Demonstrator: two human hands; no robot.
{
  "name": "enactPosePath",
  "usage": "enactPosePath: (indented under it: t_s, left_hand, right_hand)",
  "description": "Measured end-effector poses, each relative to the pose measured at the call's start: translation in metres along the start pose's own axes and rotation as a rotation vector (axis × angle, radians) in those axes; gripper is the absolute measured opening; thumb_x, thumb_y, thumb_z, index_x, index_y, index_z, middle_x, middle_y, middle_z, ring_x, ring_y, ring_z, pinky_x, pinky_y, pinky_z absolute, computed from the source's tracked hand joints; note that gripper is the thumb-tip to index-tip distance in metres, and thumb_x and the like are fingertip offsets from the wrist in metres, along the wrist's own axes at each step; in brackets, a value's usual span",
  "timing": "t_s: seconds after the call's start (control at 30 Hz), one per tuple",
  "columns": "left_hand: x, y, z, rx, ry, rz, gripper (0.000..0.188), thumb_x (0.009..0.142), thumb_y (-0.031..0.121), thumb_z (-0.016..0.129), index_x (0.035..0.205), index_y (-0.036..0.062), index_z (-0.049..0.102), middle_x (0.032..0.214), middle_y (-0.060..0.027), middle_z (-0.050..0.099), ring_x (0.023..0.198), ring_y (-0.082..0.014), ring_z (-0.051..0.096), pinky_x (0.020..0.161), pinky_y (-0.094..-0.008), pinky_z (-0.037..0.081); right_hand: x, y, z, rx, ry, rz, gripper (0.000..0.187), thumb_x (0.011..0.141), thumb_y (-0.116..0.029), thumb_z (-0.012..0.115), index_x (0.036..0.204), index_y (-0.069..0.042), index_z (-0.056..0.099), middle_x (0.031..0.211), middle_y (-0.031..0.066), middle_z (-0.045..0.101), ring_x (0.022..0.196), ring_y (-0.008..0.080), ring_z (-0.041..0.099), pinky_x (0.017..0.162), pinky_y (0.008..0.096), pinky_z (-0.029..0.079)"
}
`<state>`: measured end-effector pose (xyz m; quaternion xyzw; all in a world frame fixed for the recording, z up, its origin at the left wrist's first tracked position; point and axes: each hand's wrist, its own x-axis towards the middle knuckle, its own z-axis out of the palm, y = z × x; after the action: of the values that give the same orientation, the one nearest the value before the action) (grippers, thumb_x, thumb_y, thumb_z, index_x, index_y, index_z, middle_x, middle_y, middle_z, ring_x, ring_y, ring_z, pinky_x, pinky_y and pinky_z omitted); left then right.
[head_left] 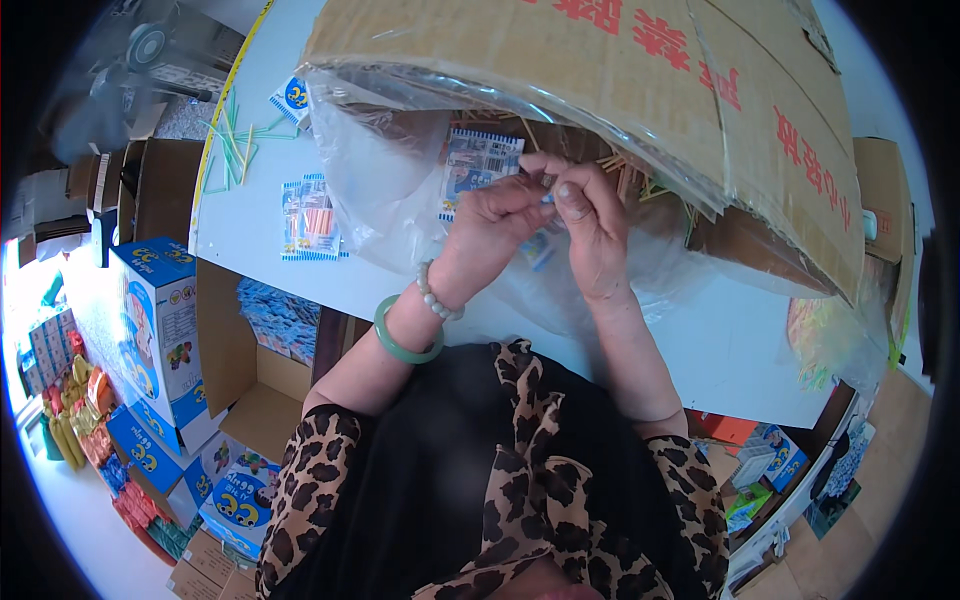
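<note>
My left hand and my right hand meet in front of the open carton. Both are closed in a pinch around something small with a bit of pale blue showing; its kind is hidden by the fingers. Just behind my left hand, a blue-and-white printed packet lies by the carton's mouth. Clear plastic lining spills out of the carton onto the table. Inside the carton, thin yellowish sticks, probably straws, show past my right hand.
On the white table to the left lie a packet of orange straws, loose green straws and another small packet. An open box of blue packets stands below, beside blue-and-white cartons. A plastic bag lies at right.
</note>
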<state>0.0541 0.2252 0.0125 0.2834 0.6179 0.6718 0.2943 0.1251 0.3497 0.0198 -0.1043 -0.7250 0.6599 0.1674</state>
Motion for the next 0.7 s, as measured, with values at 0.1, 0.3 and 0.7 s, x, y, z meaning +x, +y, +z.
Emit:
enactPosePath:
  t_s: [0.1,0.3,0.7]
  left_hand:
    - [-0.003,0.007,-0.001,-0.341,0.180,-0.238,0.016,0.085,0.007,0.056,0.097,-0.0012,0.063,0.093,-0.0040,0.060,0.084,-0.0113,0.055,0.075,-0.0233,0.045]
    - [-0.012,0.011,-0.016,-0.200,0.087,-0.055,0.022,0.087,0.011,0.053,0.103,-0.0013,0.060,0.096,-0.0055,0.061,0.086,-0.0114,0.055,0.080,-0.0241,0.043]
    - [-0.074,0.048,-0.029,0.037,0.098,0.042,0.018,0.079,0.007,0.063,0.094,-0.0027,0.064,0.093,-0.0101,0.063,0.088,-0.0169,0.057,0.080,-0.0279,0.044]
  right_hand:
    - [-0.006,-0.014,-0.004,-0.115,-0.096,0.030,0.031,0.087,-0.025,0.052,0.106,0.000,0.050,0.113,0.0135,0.054,0.108,0.0218,0.049,0.096,0.0332,0.033]
    - [-0.015,-0.028,-0.008,-0.149,-0.121,0.209,0.038,0.075,-0.008,0.062,0.111,-0.001,0.051,0.110,0.0065,0.056,0.103,0.0150,0.051,0.089,0.0278,0.038]
    - [-0.027,-0.048,0.019,-0.299,-0.358,-0.159,0.017,0.065,0.003,0.060,0.081,0.001,0.058,0.080,0.0067,0.057,0.077,0.0192,0.053,0.071,0.0276,0.042]
